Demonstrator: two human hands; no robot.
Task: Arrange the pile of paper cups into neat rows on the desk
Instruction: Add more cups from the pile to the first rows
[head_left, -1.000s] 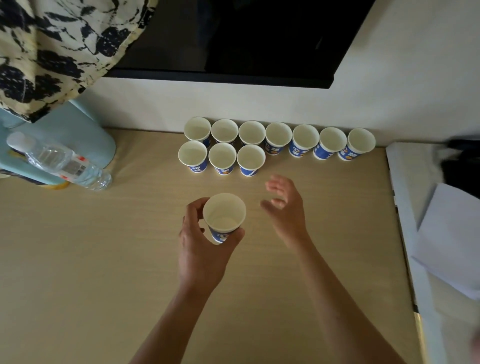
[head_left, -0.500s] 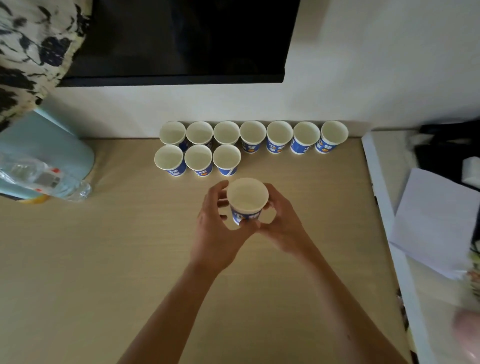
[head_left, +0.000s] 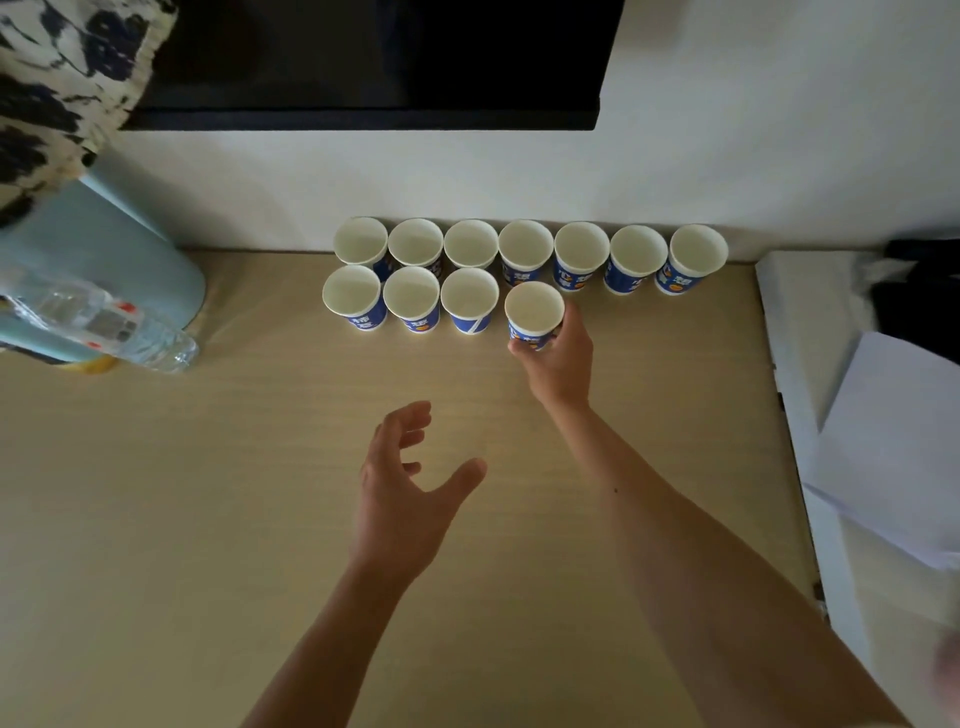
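Several blue-and-white paper cups stand upright in a back row (head_left: 582, 248) along the wall on the wooden desk (head_left: 208, 493). In front of them a second row of three cups (head_left: 413, 292) starts at the left. My right hand (head_left: 558, 358) grips another paper cup (head_left: 534, 310) by its lower wall, upright, just right of the third cup in the front row. Whether its base touches the desk is hidden by my fingers. My left hand (head_left: 402, 486) hovers over the middle of the desk, fingers spread and holding nothing.
A plastic water bottle (head_left: 98, 325) lies on a pale blue object (head_left: 104, 249) at the left. A dark monitor (head_left: 363, 57) hangs above the cups. White sheets of paper (head_left: 893, 452) lie on the white surface past the desk's right edge.
The cup went from my left hand, through both hands, into my right hand alone, which carried it forward to the front row. My left hand let go and drew back, open.
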